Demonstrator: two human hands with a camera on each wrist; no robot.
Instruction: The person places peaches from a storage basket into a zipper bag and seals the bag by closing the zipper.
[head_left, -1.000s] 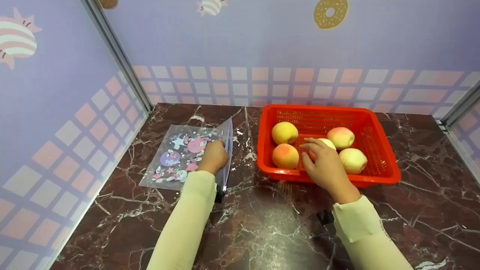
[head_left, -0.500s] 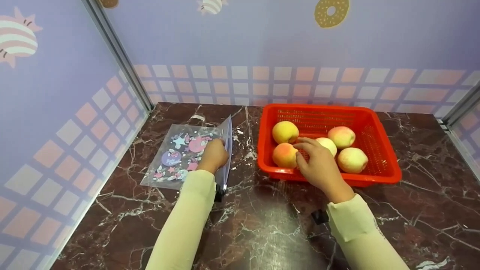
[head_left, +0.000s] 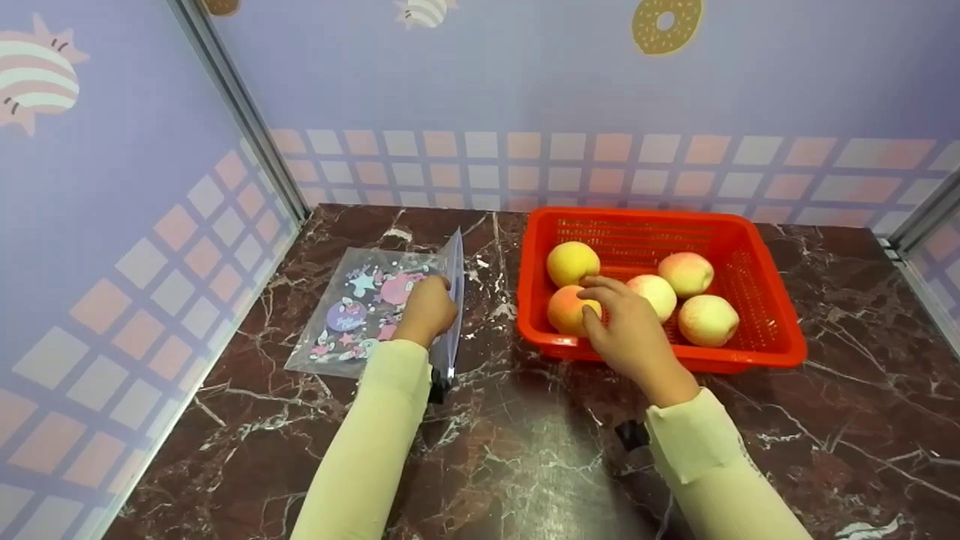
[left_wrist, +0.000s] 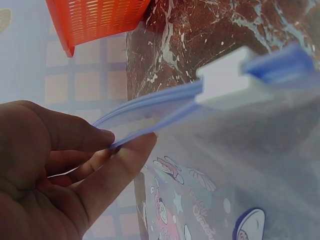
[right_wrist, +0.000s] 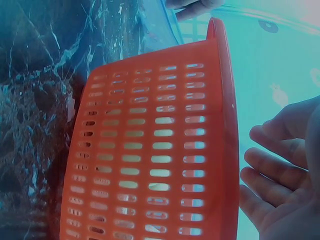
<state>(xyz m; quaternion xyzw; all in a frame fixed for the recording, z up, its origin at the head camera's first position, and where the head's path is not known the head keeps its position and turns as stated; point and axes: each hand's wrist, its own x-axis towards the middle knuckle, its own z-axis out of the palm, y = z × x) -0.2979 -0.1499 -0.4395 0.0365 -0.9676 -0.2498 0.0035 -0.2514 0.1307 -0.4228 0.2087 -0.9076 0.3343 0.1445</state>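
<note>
Five peaches sit in the red basket (head_left: 757, 259), right of centre. Right hand (head_left: 630, 334), fingers relaxed, hovers over the lower-left peach (head_left: 566, 311); grasp pending. Left hand (head_left: 427, 311) pinches the zip bag's (head_left: 360, 307) rim open on the desk (head_left: 525, 450).

A dark red-brown marble table (head_left: 525, 450) with white veins fills the lower part of the head view and shines softly under overhead light. Lilac walls (head_left: 465, 75) close it in at the back and on both sides, each with a band of pink and white squares (head_left: 480, 169) along its foot. Metal posts (head_left: 240, 112) mark the corners. Higher on the back wall sits a doughnut print (head_left: 666, 25), and a striped candy print (head_left: 37, 79) shows on the left wall.
</note>
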